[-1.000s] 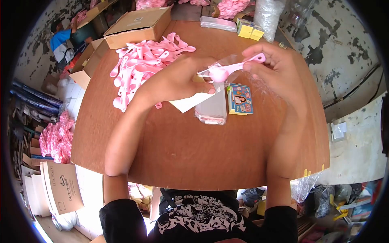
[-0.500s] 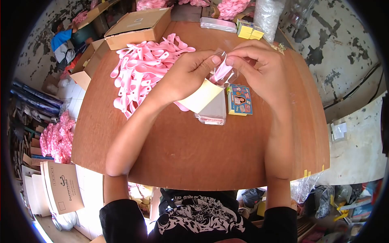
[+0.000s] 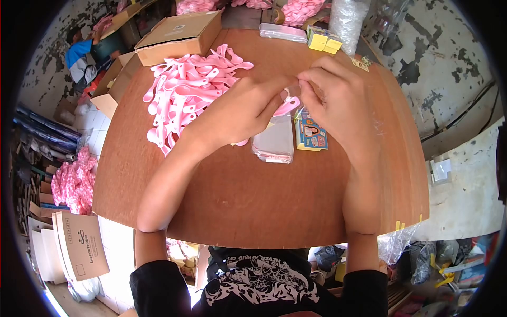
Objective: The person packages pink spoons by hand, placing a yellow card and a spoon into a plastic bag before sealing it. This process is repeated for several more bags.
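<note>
My left hand [image 3: 245,108] is closed round a clear plastic bag with a pink spoon [image 3: 287,106] in it, whose end with a hole shows beyond my fingers. My right hand [image 3: 330,95] pinches the upper edge of the same bag, close to my left fingertips. Below the hands lies a stack of clear bags [image 3: 274,141] on the brown table [image 3: 253,201]. A stack of blue printed cards [image 3: 313,131] sits just right of it. To the left is a heap of pink spoons [image 3: 193,87].
A cardboard box [image 3: 179,34] stands behind the heap, an open carton [image 3: 113,82] beside the table's left edge. Along the back are packed bags [image 3: 283,33], yellow card stacks [image 3: 324,40] and a clear plastic roll [image 3: 347,24]. A person [image 3: 80,55] is at the far left.
My left hand has turned over and now covers most of the spoon. The pale yellow card is nearly hidden. My right hand has shifted slightly, its fingers more curled.
</note>
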{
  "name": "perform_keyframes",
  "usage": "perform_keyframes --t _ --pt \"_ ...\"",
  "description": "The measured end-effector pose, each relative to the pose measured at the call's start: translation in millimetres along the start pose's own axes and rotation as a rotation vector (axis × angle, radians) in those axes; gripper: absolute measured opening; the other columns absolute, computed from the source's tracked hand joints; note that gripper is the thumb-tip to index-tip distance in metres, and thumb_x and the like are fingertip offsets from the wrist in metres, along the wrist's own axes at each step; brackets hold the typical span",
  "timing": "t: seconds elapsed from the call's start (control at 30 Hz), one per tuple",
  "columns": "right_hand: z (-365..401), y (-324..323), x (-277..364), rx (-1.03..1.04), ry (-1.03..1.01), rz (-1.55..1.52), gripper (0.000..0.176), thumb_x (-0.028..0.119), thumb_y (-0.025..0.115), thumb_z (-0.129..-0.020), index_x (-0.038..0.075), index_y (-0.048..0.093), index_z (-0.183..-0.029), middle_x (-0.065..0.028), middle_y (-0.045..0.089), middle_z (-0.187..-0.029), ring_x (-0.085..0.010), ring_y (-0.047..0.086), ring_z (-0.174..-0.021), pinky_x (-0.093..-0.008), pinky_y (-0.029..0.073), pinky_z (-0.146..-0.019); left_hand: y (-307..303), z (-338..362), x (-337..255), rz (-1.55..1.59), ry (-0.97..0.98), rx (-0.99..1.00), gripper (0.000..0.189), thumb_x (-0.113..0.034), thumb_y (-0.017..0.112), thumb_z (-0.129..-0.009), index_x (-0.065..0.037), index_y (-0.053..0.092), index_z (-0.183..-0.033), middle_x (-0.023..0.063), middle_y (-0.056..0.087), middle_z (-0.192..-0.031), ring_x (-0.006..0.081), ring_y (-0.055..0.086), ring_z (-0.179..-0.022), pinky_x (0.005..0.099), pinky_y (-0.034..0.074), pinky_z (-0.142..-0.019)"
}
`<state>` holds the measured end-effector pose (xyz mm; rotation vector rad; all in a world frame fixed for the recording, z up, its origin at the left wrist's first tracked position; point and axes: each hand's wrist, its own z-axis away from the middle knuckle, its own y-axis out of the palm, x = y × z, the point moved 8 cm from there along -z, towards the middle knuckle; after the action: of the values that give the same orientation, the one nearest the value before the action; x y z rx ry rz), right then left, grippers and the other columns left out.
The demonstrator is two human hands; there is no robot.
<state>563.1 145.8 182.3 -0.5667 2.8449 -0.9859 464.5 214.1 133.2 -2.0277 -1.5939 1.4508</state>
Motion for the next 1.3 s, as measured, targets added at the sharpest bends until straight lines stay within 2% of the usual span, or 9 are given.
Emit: perform_keyframes --t 0.1,0.23,0.5,0.57,0.63,0.73,0.9,1.2,1.3 --pt "0 -1 -6 0.037 0.058 -0.037 0.006 -0.001 0.068 -0.072 0.000 0.067 -0.078 -0.0060 0.061 -0.073 -0.0197 0.061 -0.064 -0.0300 0.048 -0.059 -1 0 -7 0.005 0.056 0.020 0.025 -0.006 0.053 -0.094 0.000 0.058 -0.117 0.0184 0.056 -0.054 0.0339 0.058 -0.045 0.0386 0.046 -0.047" --pt "9 1 -43 -0.010 0.547 -0.559 0.003 0.002 0.067 -0.074 -0.001 0.066 -0.074 -0.0024 0.062 -0.070 -0.0128 0.057 -0.061 -0.0267 0.045 -0.059 9 -4 -1 0.195 0.042 0.034 0.031 -0.012 0.050 -0.099 -0.002 0.056 -0.127 0.0155 0.065 -0.080 0.0186 0.063 -0.068 0.0302 0.049 -0.061" --pt "30 -15 -150 -0.243 0.495 -1.776 0.015 0.013 0.057 -0.083 0.000 0.060 -0.089 -0.0080 0.059 -0.089 -0.0158 0.051 -0.074 -0.0341 0.043 -0.063 -8 -4 11 0.688 -0.006 -0.306 0.031 -0.020 0.046 -0.103 -0.001 0.054 -0.127 0.0055 0.064 -0.096 0.0075 0.059 -0.080 0.0238 0.048 -0.070" --pt "81 19 -224 -0.073 0.712 -1.745 0.017 0.010 0.057 -0.082 0.000 0.065 -0.094 -0.0094 0.064 -0.090 -0.0188 0.056 -0.074 -0.0348 0.046 -0.065 -10 -4 18 0.627 -0.059 -0.314 0.030 -0.019 0.046 -0.103 -0.001 0.055 -0.125 0.0032 0.062 -0.088 0.0063 0.056 -0.075 0.0235 0.046 -0.065" --pt "131 36 -267 0.563 0.681 0.024 0.026 0.006 0.057 -0.081 0.001 0.069 -0.104 -0.0100 0.069 -0.096 -0.0202 0.062 -0.078 -0.0346 0.050 -0.070 -9 -3 24 0.576 -0.109 -0.332 0.025 -0.020 0.047 -0.103 0.000 0.057 -0.115 -0.0016 0.054 -0.071 0.0046 0.047 -0.063 0.0243 0.039 -0.056" --pt "148 -1 -270 -0.067 0.868 0.308 0.027 0.011 0.063 -0.085 0.001 0.070 -0.109 -0.0091 0.071 -0.093 -0.0188 0.065 -0.081 -0.0323 0.052 -0.073 -7 -2 27 0.532 -0.117 -0.324 0.024 -0.021 0.047 -0.103 -0.001 0.058 -0.109 -0.0010 0.054 -0.072 0.0045 0.047 -0.063 0.0245 0.040 -0.056" --pt "45 2 -91 -0.064 0.705 -0.713 0.031 0.030 0.072 -0.088 0.001 0.071 -0.099 -0.0042 0.071 -0.088 -0.0106 0.062 -0.078 -0.0282 0.050 -0.066 15 -8 33 0.555 -0.055 -0.287 0.024 -0.021 0.046 -0.103 -0.001 0.058 -0.107 0.0006 0.055 -0.077 0.0051 0.050 -0.070 0.0256 0.043 -0.062" --pt "-16 22 -17 0.253 0.185 -0.482 0.015 0.011 0.072 -0.085 -0.003 0.070 -0.083 -0.0023 0.066 -0.078 -0.0081 0.059 -0.070 -0.0248 0.047 -0.060 2 -1 12 0.888 0.021 -0.131 0.058 -0.035 0.063 -0.095 -0.001 0.040 -0.135 0.0105 0.061 -0.115 0.0183 0.057 -0.112 0.0319 0.047 -0.091" --pt "-14 14 -20 0.263 0.434 -0.496 0.014 0.010 0.072 -0.084 -0.003 0.071 -0.081 -0.0041 0.068 -0.085 -0.0082 0.062 -0.076 -0.0242 0.049 -0.065 19 -2 22 0.581 -0.072 0.096 0.073 -0.017 0.080 -0.079 -0.003 0.038 -0.137 0.0118 0.058 -0.124 0.0215 0.054 -0.120 0.0373 0.045 -0.098"
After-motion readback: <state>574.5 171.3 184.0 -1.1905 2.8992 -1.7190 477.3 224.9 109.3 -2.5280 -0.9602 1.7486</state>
